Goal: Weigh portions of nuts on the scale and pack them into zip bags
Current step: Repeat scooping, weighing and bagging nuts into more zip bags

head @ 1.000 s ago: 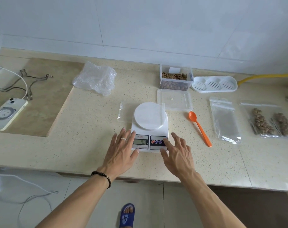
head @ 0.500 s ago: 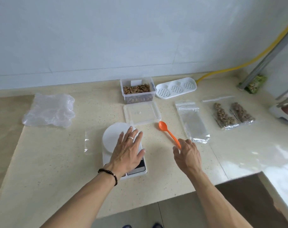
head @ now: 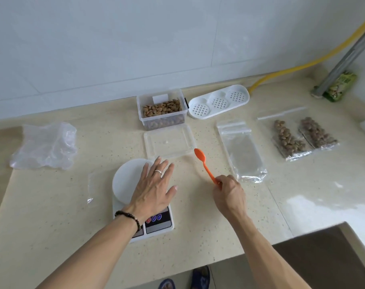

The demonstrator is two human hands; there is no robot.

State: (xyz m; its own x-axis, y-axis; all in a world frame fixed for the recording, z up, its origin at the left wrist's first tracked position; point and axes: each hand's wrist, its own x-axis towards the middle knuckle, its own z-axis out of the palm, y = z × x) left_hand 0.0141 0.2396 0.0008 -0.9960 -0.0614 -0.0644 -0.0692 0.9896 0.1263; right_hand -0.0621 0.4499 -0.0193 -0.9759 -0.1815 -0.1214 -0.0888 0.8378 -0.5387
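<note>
A white kitchen scale [head: 125,180] sits on the speckled counter [head: 52,215] near the front edge, a clear zip bag [head: 94,184] lying under its left side. My left hand [head: 154,188] rests flat with straight fingers over the scale's right half. My right hand [head: 229,195] grips the handle end of an orange spoon [head: 203,162] lying right of the scale. Behind them stands a clear tub of nuts [head: 161,110], its lid [head: 170,141] flat in front. An empty zip bag [head: 241,151] lies to the right, and two filled nut bags [head: 302,136] beyond it.
A crumpled plastic bag [head: 46,146] lies at the left. A white perforated tray [head: 219,102] sits by the wall, with a yellow hose [head: 302,63] and a green packet [head: 340,86] at the far right. The counter drops off at the front right corner.
The view swung right. My left hand slid from beside the scale onto its top. My right hand left the scale's buttons, moved right and took hold of the spoon's handle.
</note>
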